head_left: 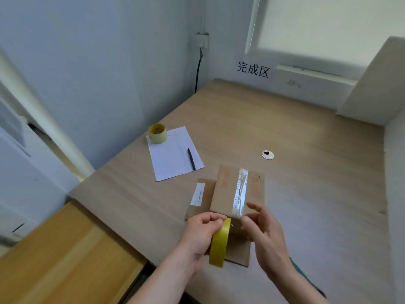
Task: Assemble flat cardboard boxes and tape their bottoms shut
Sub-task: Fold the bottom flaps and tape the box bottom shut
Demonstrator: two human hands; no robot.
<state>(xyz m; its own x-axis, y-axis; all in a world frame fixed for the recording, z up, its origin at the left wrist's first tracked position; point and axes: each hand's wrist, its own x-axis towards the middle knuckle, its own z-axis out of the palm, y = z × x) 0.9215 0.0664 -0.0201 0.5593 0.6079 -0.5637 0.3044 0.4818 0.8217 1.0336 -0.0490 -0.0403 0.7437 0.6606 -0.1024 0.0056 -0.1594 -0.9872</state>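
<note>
Taping is the step: my left hand (202,234) grips the yellow tape roll (219,243), fingers pinching its end. At three o'clock my right hand (264,234) hovers with fingers loose by the small brown cardboard box (225,194); next, I judge, pull a strip across its seam.

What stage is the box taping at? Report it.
Done: the brown cardboard box is folded up, with clear tape along its top seam. In hand: the left hand grips the yellow tape roll; the right hand reaches its end. Left: applying yellow tape.
</note>
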